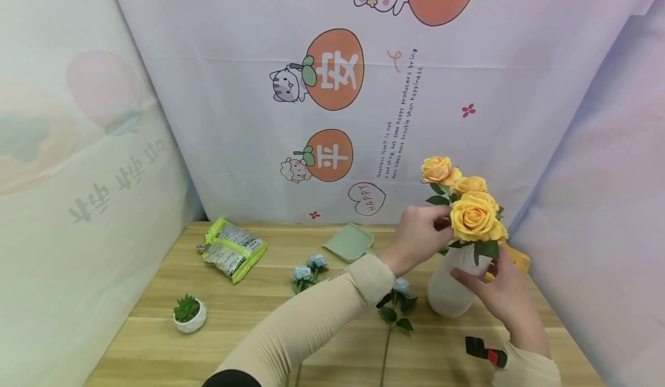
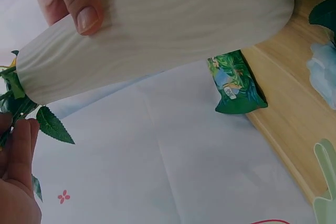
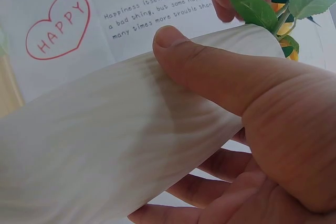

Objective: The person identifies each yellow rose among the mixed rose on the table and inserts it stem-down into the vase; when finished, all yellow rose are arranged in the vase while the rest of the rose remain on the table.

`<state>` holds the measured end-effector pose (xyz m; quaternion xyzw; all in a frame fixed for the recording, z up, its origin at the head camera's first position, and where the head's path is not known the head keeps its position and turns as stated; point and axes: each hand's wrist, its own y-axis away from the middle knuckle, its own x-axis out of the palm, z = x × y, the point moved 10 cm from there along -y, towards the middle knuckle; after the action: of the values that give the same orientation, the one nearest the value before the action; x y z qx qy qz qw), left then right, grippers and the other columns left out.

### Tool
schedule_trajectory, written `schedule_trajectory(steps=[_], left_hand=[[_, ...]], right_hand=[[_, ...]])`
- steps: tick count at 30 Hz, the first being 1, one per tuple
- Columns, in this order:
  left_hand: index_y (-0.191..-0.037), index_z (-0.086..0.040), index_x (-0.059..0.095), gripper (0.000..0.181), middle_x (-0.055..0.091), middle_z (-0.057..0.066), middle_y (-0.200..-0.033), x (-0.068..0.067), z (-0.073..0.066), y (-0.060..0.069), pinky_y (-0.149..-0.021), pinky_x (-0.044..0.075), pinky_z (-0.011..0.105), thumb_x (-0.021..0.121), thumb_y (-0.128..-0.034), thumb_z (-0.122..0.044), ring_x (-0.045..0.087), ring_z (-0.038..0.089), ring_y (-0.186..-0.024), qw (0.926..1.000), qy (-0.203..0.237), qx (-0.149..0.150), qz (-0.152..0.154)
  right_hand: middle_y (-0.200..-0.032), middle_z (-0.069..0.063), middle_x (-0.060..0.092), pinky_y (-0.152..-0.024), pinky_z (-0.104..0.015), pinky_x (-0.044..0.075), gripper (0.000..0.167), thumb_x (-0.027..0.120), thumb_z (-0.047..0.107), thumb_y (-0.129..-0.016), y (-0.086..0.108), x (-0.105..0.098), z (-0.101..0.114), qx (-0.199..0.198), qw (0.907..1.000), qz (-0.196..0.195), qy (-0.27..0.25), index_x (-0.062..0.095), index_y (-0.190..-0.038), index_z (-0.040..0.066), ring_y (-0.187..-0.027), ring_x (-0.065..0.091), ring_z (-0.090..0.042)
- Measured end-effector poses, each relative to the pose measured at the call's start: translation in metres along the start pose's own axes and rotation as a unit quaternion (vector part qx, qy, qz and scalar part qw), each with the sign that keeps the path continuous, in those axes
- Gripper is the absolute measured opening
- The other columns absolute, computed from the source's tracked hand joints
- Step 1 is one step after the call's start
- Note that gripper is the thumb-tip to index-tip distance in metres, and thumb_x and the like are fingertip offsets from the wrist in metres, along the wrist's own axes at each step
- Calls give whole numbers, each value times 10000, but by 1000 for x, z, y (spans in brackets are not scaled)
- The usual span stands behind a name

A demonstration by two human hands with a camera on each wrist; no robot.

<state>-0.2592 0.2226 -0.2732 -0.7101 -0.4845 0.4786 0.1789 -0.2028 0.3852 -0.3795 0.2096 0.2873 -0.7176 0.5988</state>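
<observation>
A white vase [image 1: 449,286] stands on the table at the right, with several yellow roses [image 1: 475,216] and their green leaves at its mouth. My left hand [image 1: 423,237] is at the mouth; in the left wrist view its fingers [image 2: 20,156] pinch the green stems just outside the rim. My right hand [image 1: 506,294] grips the vase's side, its thumb [image 3: 202,66] along the near wall and the other fingers curled round beneath in the right wrist view. The stem ends inside the vase are hidden.
Blue flowers [image 1: 302,273] lie left of the vase, another blue flower [image 1: 401,286] beside it. A pale green dustpan [image 1: 350,241] lies at the back. Further left are a green-edged packet [image 1: 234,249] and a potted succulent [image 1: 189,313]. A yellow object [image 1: 519,258] is behind the vase.
</observation>
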Motion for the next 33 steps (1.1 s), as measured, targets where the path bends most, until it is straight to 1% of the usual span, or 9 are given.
schedule_trajectory(steps=[6, 10, 14, 18, 21, 23, 28, 30, 33], left_hand=[[-1124, -58, 802, 137, 814, 33, -1028, -1, 5, -1, -771, 541, 65, 760, -993, -58, 713, -86, -869, 9978, 572, -311, -128], [-1123, -49, 799, 172, 810, 39, -1010, 3, 9, 1, -743, 549, 72, 756, -964, -2, 702, -101, -849, 9952, 783, -542, -230], [-1145, -63, 793, 211, 805, 8, -964, 8, 9, 2, -729, 534, 58, 770, -943, -5, 655, -129, -813, 9969, 571, -496, -229], [-1105, -80, 788, 172, 782, -31, -900, 14, 7, 3, -710, 507, 42, 796, -938, -40, 593, -128, -772, 9990, 249, -349, -87], [-1070, -84, 785, 163, 770, -32, -883, 17, 7, 4, -701, 495, 38, 808, -919, -27, 568, -118, -763, 9993, 149, -339, 33], [-1071, -85, 784, 174, 776, -26, -892, 18, 8, 4, -710, 492, 36, 814, -909, -29, 567, -117, -772, 9992, 115, -370, 113], [-1161, -80, 783, 249, 802, -18, -980, 22, 9, 6, -752, 499, 30, 821, -915, -67, 607, -135, -819, 9981, 135, -429, 422], [-1187, -75, 784, 267, 806, -11, -1019, 23, 8, 6, -770, 502, 32, 816, -922, -73, 630, -128, -840, 9976, 128, -386, 554], [-1159, -78, 793, 231, 802, -4, -1033, 24, 6, 7, -782, 497, 31, 802, -928, -79, 645, -105, -849, 9971, -4, -256, 721]], right_hand=[[-1652, -341, 340, -1040, -788, 432, 1129, 836, 470, -950, 0, -1, -2, 16, 10000, -7, 44, 112, -1718, 68, -1399, 429, -653], [-1658, -339, 332, -1044, -789, 429, 1131, 834, 476, -950, -1, 0, -3, 48, 10000, 31, 10, 109, -1718, 69, -1407, 417, -654], [-1659, -337, 334, -1047, -785, 431, 1127, 831, 478, -952, -1, 0, -3, 50, 10000, 58, 1, 112, -1717, 67, -1412, 415, -651], [-1659, -337, 335, -1047, -781, 433, 1114, 828, 470, -957, 0, 0, -3, 28, 10000, 56, 0, 119, -1715, 65, -1412, 420, -644], [-1664, -330, 332, -1050, -782, 429, 1103, 829, 460, -959, 0, 0, -1, -7, 10000, 60, -24, 128, -1714, 65, -1417, 417, -637], [-1668, -324, 330, -1048, -784, 430, 1101, 829, 456, -960, 0, 0, -1, -14, 10000, 72, -34, 128, -1713, 65, -1419, 413, -637], [-1674, -318, 335, -1043, -786, 435, 1123, 822, 472, -962, 0, 1, -3, 59, 9999, 119, 5, 95, -1721, 77, -1419, 410, -649], [-1671, -320, 340, -1039, -787, 439, 1132, 818, 486, -961, -1, 1, -5, 91, 9999, 124, 48, 85, -1723, 81, -1415, 414, -652], [-1662, -322, 355, -1033, -786, 443, 1130, 821, 488, -958, -1, 1, -5, 62, 9999, 86, 77, 95, -1724, 85, -1406, 426, -650]])
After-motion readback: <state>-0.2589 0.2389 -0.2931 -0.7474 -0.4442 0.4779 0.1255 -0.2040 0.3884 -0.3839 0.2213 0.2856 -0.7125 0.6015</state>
